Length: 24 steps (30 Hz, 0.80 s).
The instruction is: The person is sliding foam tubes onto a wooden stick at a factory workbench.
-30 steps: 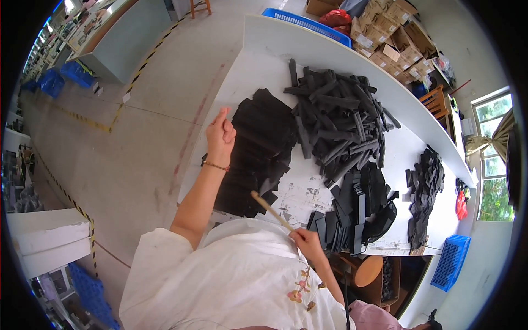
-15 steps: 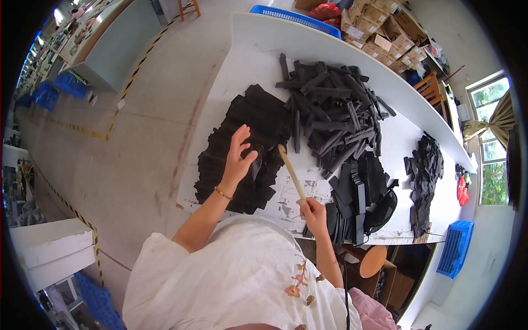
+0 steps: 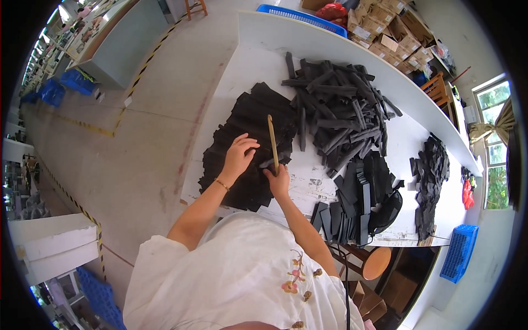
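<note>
My right hand (image 3: pixel 279 179) grips a long thin wooden stick (image 3: pixel 273 142) that points away from me over a spread of flat black fabric pieces (image 3: pixel 247 143) on the white table (image 3: pixel 236 71). My left hand (image 3: pixel 240 155) rests on those black pieces just left of the stick, fingers bent, touching a small black piece (image 3: pixel 268 163) at the stick's lower end. A bracelet sits on my left wrist.
A heap of black strips (image 3: pixel 341 107) lies further back on the table, stacked black strips (image 3: pixel 357 192) at my right, another dark pile (image 3: pixel 432 176) far right. A blue crate (image 3: pixel 461 253) and a round stool (image 3: pixel 377 263) stand below the table's edge. Cardboard boxes (image 3: pixel 385 33) behind.
My left hand has drawn back from the far black pieces toward me. My right hand has swung the stick from slanted to nearly straight away, meeting the left hand over the black pieces.
</note>
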{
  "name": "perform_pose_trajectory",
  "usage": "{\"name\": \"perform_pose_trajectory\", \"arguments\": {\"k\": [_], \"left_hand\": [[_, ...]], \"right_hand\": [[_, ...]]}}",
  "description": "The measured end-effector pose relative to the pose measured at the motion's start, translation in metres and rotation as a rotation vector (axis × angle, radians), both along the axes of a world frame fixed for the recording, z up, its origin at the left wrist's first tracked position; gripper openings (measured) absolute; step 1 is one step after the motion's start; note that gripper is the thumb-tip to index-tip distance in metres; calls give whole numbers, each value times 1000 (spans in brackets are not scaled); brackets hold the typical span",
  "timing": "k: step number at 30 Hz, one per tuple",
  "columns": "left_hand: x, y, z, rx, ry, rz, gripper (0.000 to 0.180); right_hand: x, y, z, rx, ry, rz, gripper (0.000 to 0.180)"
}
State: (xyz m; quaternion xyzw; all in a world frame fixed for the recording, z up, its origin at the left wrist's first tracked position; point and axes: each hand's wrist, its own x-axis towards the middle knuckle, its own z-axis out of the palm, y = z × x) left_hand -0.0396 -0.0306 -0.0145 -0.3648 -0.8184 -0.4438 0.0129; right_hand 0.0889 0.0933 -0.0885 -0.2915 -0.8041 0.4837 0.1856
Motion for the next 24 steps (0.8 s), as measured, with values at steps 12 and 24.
{"name": "perform_pose_trajectory", "arguments": {"k": [12, 24], "left_hand": [[22, 7, 12, 46, -91, -73, 19], [58, 38, 91, -112, -395, -653, 72]], "right_hand": [[-18, -3, 35, -393, -140, -116, 22], [87, 40, 136, -904, -106, 80, 25]]}}
